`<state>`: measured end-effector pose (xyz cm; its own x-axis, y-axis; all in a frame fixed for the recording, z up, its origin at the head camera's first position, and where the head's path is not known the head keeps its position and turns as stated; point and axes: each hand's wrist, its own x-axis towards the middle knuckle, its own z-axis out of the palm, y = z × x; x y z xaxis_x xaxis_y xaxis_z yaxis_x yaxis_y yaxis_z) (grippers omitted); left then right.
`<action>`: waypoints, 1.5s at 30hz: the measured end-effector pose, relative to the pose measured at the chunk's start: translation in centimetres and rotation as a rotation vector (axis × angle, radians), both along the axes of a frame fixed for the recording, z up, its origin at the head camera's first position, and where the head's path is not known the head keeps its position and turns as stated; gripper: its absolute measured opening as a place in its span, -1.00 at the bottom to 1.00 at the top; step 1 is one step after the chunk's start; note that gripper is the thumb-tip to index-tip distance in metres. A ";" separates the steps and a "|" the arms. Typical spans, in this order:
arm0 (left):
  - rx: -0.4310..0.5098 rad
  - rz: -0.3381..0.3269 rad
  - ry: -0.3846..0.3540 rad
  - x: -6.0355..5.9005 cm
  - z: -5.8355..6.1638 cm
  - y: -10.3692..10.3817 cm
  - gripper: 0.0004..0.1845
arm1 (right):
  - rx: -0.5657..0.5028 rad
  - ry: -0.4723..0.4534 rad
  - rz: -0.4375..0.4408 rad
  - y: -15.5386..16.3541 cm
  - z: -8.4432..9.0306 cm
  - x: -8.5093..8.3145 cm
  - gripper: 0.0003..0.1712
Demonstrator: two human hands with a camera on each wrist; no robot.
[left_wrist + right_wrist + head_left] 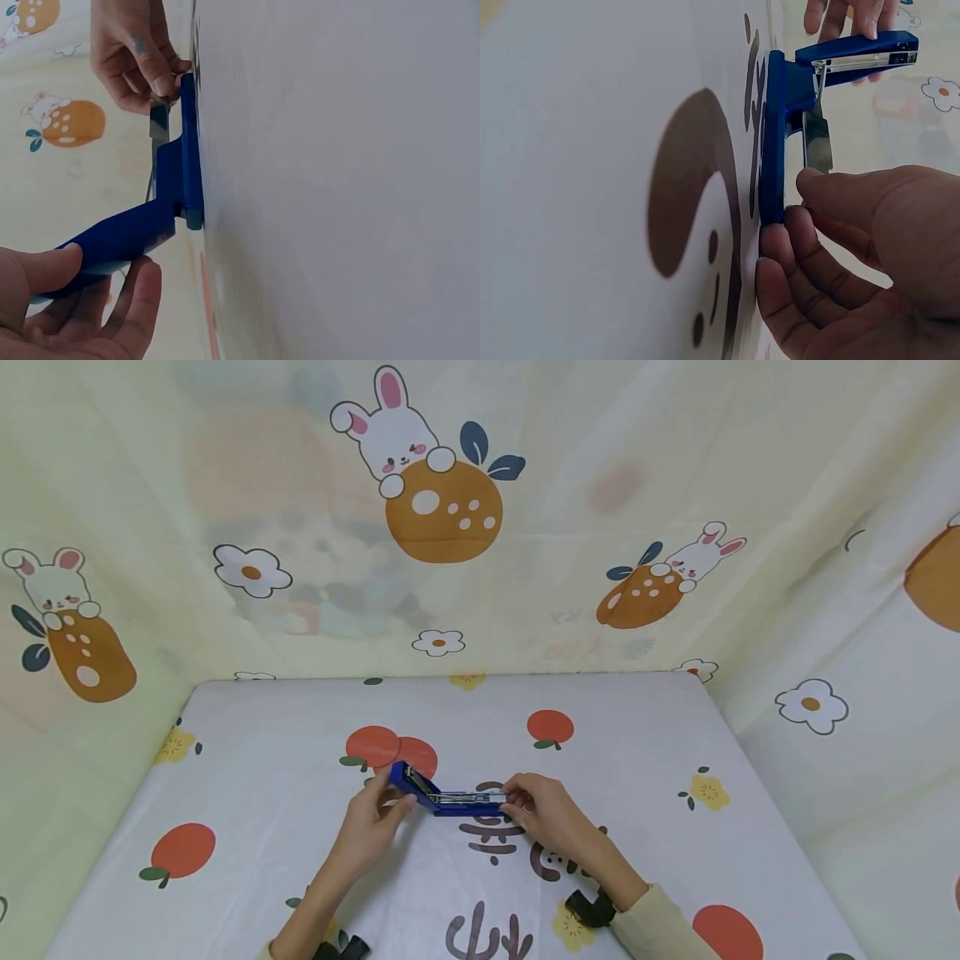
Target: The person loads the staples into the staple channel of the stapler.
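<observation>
A blue stapler (450, 799) lies on the table, hinged wide open. Its flat base (772, 142) rests on the cloth, and the metal staple rail (817, 139) stands a little off it. My left hand (392, 797) grips the raised blue top cover (120, 240) between thumb and fingers at the stapler's left end. My right hand (516, 799) pinches the front end of the base, with fingertips (780, 232) on the blue edge and the thumb (832, 184) by the rail's tip. In the left wrist view, the right hand (150, 71) is at the far end.
A white tablecloth (675, 843) printed with oranges, flowers and dark lettering covers the table. Cream curtains with rabbit prints (420, 468) close in the back and both sides. A black wrist strap (592, 907) sits on my right forearm.
</observation>
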<state>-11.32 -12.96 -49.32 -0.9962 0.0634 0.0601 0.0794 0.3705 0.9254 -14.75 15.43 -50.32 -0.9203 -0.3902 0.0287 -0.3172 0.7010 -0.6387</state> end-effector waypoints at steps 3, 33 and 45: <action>-0.009 0.000 0.006 0.0 0.1 0.1 -0.56 | 0.005 0.003 0.001 0.0 -0.1 0.0 -0.77; -0.038 -0.030 -0.017 -0.5 -0.2 1.1 -0.62 | -0.015 0.011 0.018 0.2 -0.1 0.0 -0.75; -0.075 -0.030 -0.032 -0.6 -0.2 1.8 -0.62 | -0.019 0.005 0.013 0.2 -0.1 0.0 -0.74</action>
<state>-11.96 -11.15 -49.49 -0.9951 0.0961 0.0225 0.0625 0.4372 0.8972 -14.75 15.60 -50.40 -0.9150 -0.4014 0.0409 -0.3293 0.6843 -0.6506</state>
